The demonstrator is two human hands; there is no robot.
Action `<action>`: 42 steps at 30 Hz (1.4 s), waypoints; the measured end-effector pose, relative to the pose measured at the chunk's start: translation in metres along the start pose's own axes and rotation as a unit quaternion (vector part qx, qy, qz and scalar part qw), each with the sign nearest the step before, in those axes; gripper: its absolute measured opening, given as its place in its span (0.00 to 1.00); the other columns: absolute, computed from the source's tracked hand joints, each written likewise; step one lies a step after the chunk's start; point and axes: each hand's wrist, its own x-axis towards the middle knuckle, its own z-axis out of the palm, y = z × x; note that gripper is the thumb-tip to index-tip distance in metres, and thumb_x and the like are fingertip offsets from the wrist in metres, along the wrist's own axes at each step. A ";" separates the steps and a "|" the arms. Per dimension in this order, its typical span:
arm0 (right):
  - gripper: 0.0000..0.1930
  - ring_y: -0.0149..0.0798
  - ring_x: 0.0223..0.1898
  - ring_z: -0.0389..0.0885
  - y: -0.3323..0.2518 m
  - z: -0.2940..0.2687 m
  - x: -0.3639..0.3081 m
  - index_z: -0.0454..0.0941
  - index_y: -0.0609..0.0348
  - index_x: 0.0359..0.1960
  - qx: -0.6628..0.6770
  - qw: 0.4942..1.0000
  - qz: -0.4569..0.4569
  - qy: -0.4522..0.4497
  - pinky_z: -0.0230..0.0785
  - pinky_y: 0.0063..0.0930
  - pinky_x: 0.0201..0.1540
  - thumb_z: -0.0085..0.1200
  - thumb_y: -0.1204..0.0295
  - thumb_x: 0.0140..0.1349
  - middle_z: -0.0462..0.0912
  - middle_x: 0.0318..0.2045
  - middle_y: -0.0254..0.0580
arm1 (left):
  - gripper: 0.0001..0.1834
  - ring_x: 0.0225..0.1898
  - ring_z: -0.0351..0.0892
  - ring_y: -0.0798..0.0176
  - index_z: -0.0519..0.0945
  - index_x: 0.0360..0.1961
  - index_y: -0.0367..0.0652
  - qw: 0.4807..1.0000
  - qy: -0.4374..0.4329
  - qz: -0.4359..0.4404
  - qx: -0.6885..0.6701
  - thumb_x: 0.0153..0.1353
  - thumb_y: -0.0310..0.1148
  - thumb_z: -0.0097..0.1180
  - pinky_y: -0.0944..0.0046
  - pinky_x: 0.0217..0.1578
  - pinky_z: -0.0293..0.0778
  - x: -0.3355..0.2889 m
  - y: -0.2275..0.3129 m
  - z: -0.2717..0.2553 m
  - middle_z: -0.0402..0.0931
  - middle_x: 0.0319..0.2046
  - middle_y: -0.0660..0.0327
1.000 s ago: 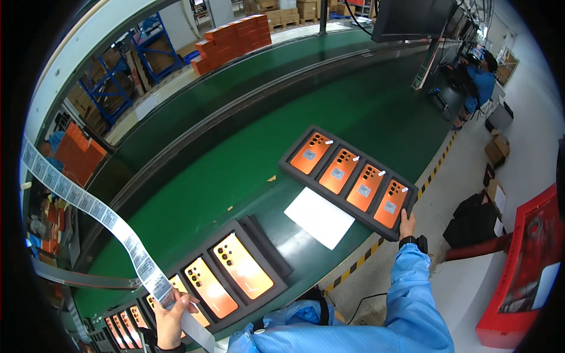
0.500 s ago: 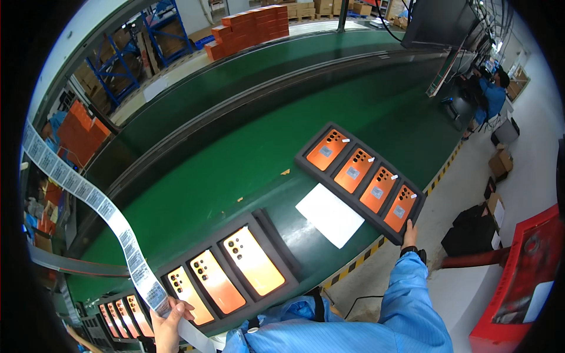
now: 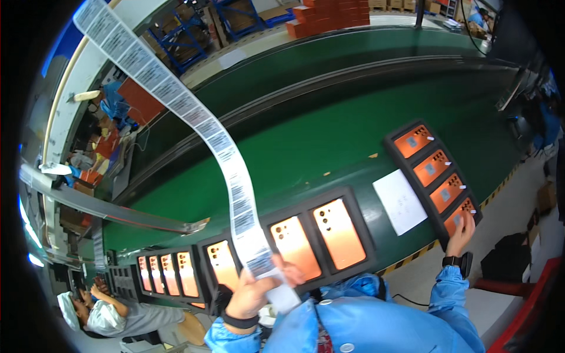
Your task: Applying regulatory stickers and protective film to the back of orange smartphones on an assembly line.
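Note:
My left hand [image 3: 262, 291] is closed around the lower end of a long white strip of printed labels [image 3: 203, 126], which curves up to the upper left. My right hand [image 3: 463, 235] rests its outstretched fingers on the lowest orange phone in a dark tray [image 3: 478, 226] at the right. That tray holds several orange phones [image 3: 431, 169], each with a grey square label and a small white tab. Below the strip, another dark tray [image 3: 359, 226] carries larger-looking orange phones [image 3: 339, 234], back side up; the strip partly covers this tray.
A white paper sheet [image 3: 399, 203] lies between the trays on the green conveyor surface [image 3: 294, 153]. Farther left are another phone tray [image 3: 169, 274] and a seated person [image 3: 112, 312]. A metal rail [image 3: 118, 206] crosses at left. Orange boxes [image 3: 335, 17] are stacked behind.
The view has swung left, shifting the trays rightward in the picture. My right hand has gone from the tray's corner onto its lowest phone. The left hand still grips the label strip.

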 end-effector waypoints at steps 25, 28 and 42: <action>0.07 0.37 0.38 0.71 -0.345 0.016 -0.134 0.83 0.54 0.31 0.387 0.642 -0.422 -0.510 0.62 0.32 0.40 0.61 0.74 0.48 0.74 0.29 0.31 | 0.21 0.53 0.72 0.59 0.67 0.55 0.37 0.956 0.148 -0.050 -0.249 0.68 0.39 0.36 0.57 0.55 0.65 -0.004 -0.072 0.002 0.73 0.50 0.55; 0.07 0.37 0.38 0.71 -0.340 0.014 -0.126 0.82 0.56 0.30 0.372 0.639 -0.476 -0.477 0.62 0.31 0.40 0.59 0.74 0.48 0.74 0.29 0.32 | 0.20 0.51 0.73 0.60 0.67 0.54 0.38 0.947 0.177 -0.043 -0.265 0.68 0.39 0.37 0.58 0.53 0.67 -0.001 -0.080 0.008 0.73 0.49 0.56; 0.06 0.35 0.36 0.74 -0.316 0.025 -0.111 0.76 0.57 0.28 0.356 0.631 -0.528 -0.443 0.60 0.32 0.39 0.55 0.73 0.46 0.74 0.29 0.33 | 0.17 0.46 0.75 0.64 0.68 0.52 0.40 0.926 0.201 -0.008 -0.320 0.67 0.39 0.40 0.61 0.48 0.70 0.018 -0.108 0.025 0.74 0.45 0.59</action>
